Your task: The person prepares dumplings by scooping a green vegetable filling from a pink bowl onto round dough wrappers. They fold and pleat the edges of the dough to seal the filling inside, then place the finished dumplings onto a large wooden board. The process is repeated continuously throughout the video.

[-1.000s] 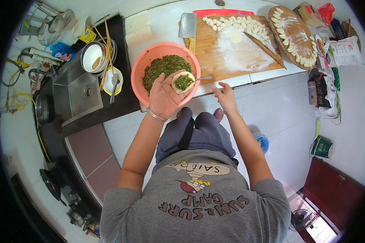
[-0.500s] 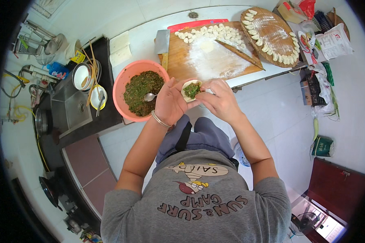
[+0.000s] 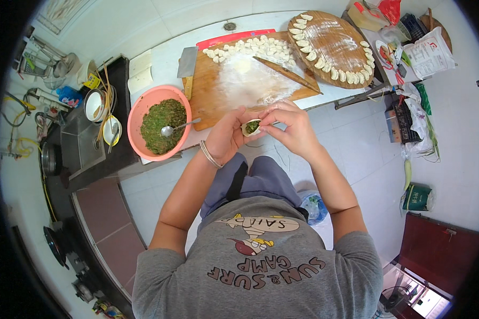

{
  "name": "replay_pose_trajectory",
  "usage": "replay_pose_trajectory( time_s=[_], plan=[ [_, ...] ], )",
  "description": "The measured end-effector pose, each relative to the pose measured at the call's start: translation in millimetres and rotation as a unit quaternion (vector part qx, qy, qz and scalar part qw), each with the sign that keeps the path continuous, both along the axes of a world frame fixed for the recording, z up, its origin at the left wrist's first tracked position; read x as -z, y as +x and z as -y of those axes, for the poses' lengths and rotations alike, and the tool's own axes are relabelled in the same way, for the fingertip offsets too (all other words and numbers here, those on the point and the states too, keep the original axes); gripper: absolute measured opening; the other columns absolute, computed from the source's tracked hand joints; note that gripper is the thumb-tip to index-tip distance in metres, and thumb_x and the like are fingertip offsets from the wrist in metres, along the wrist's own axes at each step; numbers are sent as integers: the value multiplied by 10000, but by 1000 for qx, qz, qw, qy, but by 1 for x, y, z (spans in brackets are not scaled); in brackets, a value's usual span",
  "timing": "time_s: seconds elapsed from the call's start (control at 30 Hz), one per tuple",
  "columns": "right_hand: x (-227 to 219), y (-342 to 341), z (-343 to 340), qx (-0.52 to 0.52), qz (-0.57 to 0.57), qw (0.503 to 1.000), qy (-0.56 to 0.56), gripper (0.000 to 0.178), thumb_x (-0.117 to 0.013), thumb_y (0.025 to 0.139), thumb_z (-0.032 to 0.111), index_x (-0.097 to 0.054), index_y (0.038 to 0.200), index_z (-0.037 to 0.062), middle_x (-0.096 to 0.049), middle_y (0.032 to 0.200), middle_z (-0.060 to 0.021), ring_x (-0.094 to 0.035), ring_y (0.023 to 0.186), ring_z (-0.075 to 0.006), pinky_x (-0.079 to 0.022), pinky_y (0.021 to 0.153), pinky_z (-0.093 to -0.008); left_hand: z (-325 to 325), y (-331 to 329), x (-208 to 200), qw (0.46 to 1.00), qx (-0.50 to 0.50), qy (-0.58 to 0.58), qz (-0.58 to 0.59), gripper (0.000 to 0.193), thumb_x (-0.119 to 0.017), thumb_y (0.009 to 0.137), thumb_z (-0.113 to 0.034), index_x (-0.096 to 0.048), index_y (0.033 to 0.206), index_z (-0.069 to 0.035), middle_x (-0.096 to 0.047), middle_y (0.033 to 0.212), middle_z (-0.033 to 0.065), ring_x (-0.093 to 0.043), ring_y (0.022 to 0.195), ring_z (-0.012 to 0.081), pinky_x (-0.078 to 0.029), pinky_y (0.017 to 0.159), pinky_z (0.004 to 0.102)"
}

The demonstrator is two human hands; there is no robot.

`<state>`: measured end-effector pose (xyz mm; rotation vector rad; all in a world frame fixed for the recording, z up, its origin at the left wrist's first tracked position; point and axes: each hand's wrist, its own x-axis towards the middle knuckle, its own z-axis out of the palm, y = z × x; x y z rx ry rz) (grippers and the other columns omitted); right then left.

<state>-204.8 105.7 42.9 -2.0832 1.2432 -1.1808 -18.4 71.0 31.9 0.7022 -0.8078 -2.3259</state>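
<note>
Between my two hands is a dumpling (image 3: 251, 127), its round wrapper cupped about green filling that still shows in the middle. My left hand (image 3: 226, 137) cradles it from the left, fingers beneath. With thumb and fingers my right hand (image 3: 288, 126) pinches the wrapper's right edge. To the left of my hands stands a pink bowl (image 3: 132, 119) of chopped green filling (image 3: 153, 127), with a metal spoon (image 3: 167, 130) lying in it. Just beyond my hands is a floured wooden cutting board (image 3: 206, 101).
On the board are small dough pieces (image 3: 261, 49) and a tapered rolling pin (image 3: 287, 74). A cleaver (image 3: 187, 64) lies at its left edge. A round board (image 3: 332, 40) at the far right carries finished dumplings (image 3: 310, 54) around its rim. Further left is a sink (image 3: 85, 151).
The wrapper, flatter and more open before, is now folded up further around the filling. My hands have shifted rightward relative to the bowl and board, and the whole spoon now shows.
</note>
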Motion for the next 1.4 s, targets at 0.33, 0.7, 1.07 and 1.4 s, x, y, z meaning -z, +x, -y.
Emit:
replay_pose_trajectory(
  time_s=[0.33,0.7,1.07,1.4],
  plan=[
    [-10,-21,-18,125,40,985,112,110,-701,723,31,-619,795,46,-636,790,-60,-600,746,-224,-470,662,-316,-5,-29,-2,1000,11,1,8,431,-360,983,-284,-518,1174,68,-561,1207,159,-573,1075,228,-475,967,352],
    [-15,-42,-31,171,270,944,83,151,-711,763,22,-634,893,24,-664,954,-72,-614,830,-136,-482,735,-283,16,-30,-30,991,34,44,-119,546,-249,997,-309,-437,1224,151,-493,1276,229,-511,1160,379,-408,1037,391],
    [-3,-18,-29,215,290,929,85,160,-709,742,-29,-626,874,5,-652,841,-35,-598,777,-94,-476,702,-235,33,-28,-24,988,93,67,-102,554,-231,997,-312,-398,1239,157,-486,1271,236,-490,1184,361,-401,1044,403],
    [-31,-1,-22,245,84,965,37,116,-713,720,1,-670,826,20,-641,763,-72,-614,688,-163,-482,631,-261,40,-18,-22,993,80,30,-75,516,-286,997,-305,-418,1223,140,-499,1266,217,-513,1156,354,-403,1038,418]
  ],
)
